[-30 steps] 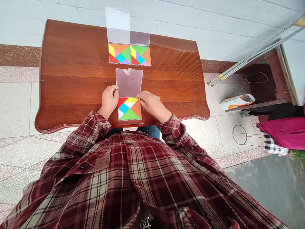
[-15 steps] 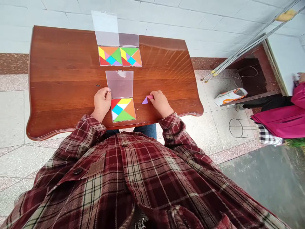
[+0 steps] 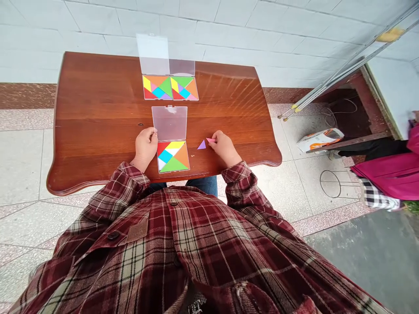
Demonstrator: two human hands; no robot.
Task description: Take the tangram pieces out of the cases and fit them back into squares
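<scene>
An open tangram box [image 3: 173, 170] lies near the table's front edge, its clear lid [image 3: 169, 124] folded back. Inside are red, yellow, blue, orange and green pieces, with white gaps showing between them. At the lid's left edge is my left hand [image 3: 145, 146], fingers closed in a pinch on that edge. To the right of the box, my right hand [image 3: 225, 147] pinches a small pink triangle [image 3: 210, 140], partly hidden by the fingers. A purple triangle [image 3: 202, 145] lies on the table just left of it.
Two filled tangram boxes [image 3: 157, 88] with raised lids stand side by side at the back of the wooden table [image 3: 98, 131]. Beyond it is a white wall. At the right are crutches [image 3: 303, 102], a white bag [image 3: 319, 138] and a person in a magenta garment [image 3: 386, 168].
The view has shifted, so the table sits slightly lower. The pink triangle in my right hand has turned and come slightly apart from the purple one. My left hand stays at the lid.
</scene>
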